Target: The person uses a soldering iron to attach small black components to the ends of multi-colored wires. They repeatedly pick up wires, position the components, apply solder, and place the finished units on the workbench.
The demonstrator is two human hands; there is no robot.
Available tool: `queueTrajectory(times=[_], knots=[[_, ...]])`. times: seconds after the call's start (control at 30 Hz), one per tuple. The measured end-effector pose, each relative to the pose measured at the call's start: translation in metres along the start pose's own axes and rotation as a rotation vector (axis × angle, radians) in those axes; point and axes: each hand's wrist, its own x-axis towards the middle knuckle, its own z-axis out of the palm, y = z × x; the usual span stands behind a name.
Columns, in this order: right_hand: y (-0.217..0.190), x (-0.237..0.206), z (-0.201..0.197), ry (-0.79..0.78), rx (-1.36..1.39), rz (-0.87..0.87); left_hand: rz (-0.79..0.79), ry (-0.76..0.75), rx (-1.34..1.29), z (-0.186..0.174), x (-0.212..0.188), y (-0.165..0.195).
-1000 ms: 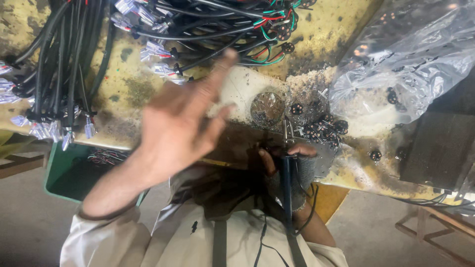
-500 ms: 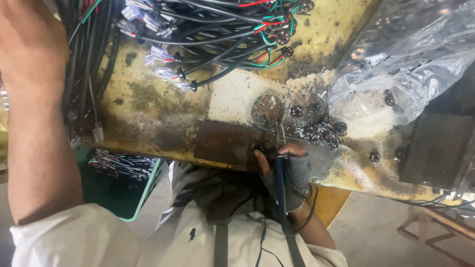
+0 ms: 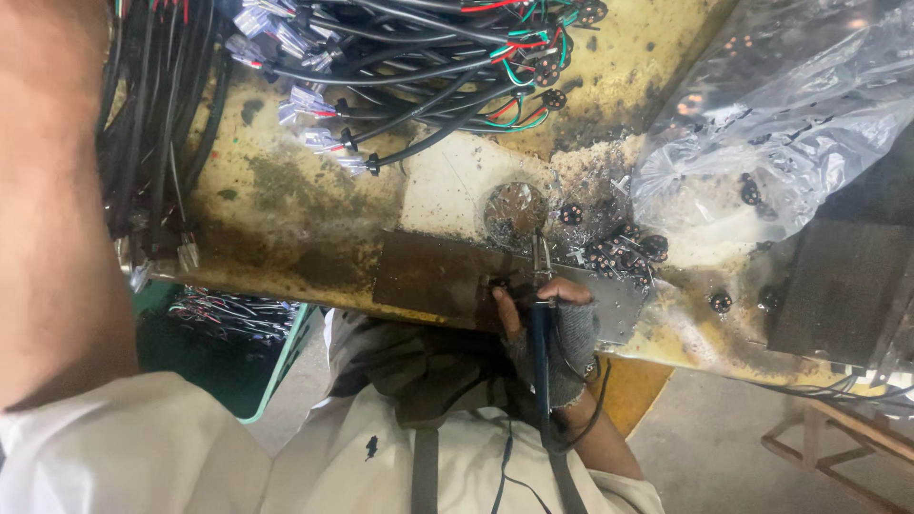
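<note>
Seen from the head cam: right hand (image 3: 557, 333), in a grey fingerless glove, is wrapped round a soldering iron (image 3: 540, 314) w/ a dark blue handle, tip pointing up toward a round metal disc (image 3: 515, 209) on the stained yellow workbench (image 3: 286, 200). The iron's cord runs down past the wrist. Just right of the tip lies a cluster of small black round connectors (image 3: 624, 252), some w/ coloured wire ends; a clear plastic bag (image 3: 790, 124) w/ more of them sits beyond. Left forearm fills the left edge of frame — the hand itself is out of view, so its grip can't be told. Bundled black cables (image 3: 400, 57) w/ red and green leads cover the bench top; a green bin (image 3: 286, 352) sits below the edge.
</note>
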Motion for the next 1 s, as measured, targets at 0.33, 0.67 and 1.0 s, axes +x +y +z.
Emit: queueTrajectory(times=[0.33, 0.67, 1.0], knots=[[-0.001, -0.004, 0.0, 0.031, 0.083, -0.01, -0.25, -0.478, 0.072, -0.053, -0.073, 0.022], [-0.002, -0.001, -0.002, 0.006, 0.095, -0.017, -0.217, -0.475, 0.204, -0.054, -0.081, 0.032], [0.002, -0.015, -0.012, -0.037, 0.51, 0.181, -0.27, -0.126, -0.094, -0.067, -0.093, 0.042]])
